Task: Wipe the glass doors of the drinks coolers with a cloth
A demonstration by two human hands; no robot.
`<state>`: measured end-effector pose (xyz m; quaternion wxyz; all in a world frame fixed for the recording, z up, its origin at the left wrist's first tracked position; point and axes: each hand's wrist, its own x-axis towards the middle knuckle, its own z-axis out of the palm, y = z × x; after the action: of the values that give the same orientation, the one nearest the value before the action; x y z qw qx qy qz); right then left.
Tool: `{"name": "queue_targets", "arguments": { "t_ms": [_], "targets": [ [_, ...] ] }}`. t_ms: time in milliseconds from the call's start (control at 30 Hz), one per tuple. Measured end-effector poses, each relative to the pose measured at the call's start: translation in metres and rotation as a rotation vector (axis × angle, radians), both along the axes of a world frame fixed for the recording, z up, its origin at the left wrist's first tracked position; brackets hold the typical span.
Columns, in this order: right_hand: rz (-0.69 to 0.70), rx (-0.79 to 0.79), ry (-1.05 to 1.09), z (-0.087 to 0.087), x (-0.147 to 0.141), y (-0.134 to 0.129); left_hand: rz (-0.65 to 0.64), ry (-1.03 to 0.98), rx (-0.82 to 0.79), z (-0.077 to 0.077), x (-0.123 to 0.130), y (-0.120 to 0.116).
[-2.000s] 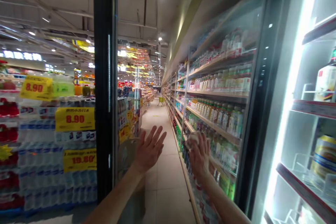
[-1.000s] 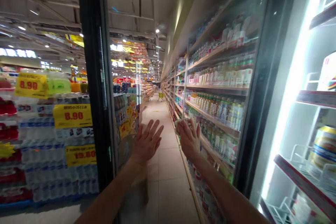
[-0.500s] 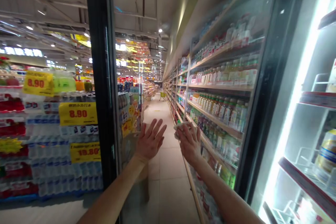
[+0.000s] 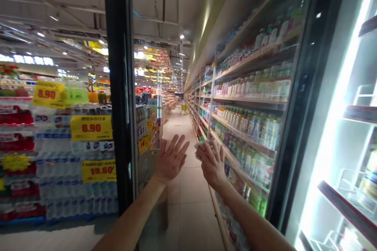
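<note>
My left hand (image 4: pixel 171 159) is open with fingers spread, its palm against the glass pane (image 4: pixel 147 172) of a black-framed cooler door that stands open. My right hand (image 4: pixel 211 164) is close beside it and grips a crumpled pale cloth (image 4: pixel 200 150), pressing it on the glass of a cooler door (image 4: pixel 244 70). Most of the cloth is hidden under my fingers. Bottled drinks stand in rows on shelves behind that glass.
The cooler's lit interior with wire shelf racks (image 4: pixel 350 200) is at the right. Stacked bottled water (image 4: pixel 64 188) with yellow price signs fills the left. A tiled aisle floor (image 4: pixel 188 211) runs ahead to a small yellow-green cart (image 4: pixel 184 108).
My right hand has moved left along the glass, closer to my left hand, and the cloth is more bunched under it. My left hand has barely shifted, and the view has swung slightly.
</note>
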<state>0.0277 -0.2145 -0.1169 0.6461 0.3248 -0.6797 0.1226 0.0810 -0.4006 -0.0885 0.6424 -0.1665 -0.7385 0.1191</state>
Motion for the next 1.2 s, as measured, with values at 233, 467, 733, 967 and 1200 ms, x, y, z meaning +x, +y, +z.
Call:
{"name": "queue_targets", "arguments": {
  "t_ms": [233,467,733,967,1200],
  "targets": [
    [-0.103,-0.486,0.004,0.055,-0.031,0.054,-0.004,-0.003,-0.001,-0.001,0.001,0.002],
    [0.027,0.011,0.052,0.017,-0.003,-0.001,-0.006,-0.016,-0.009,0.001,0.004,0.000],
    [-0.146,-0.582,0.050,0.061,-0.039,0.075,0.039,-0.008,0.022,0.000,0.007,0.005],
    [-0.004,-0.018,0.062,0.026,-0.005,0.017,0.007,0.015,0.021,0.001,0.007,0.004],
    [-0.142,-0.565,0.050,0.055,-0.048,0.100,0.005,0.000,0.033,0.000,0.005,0.004]
  ]
}}
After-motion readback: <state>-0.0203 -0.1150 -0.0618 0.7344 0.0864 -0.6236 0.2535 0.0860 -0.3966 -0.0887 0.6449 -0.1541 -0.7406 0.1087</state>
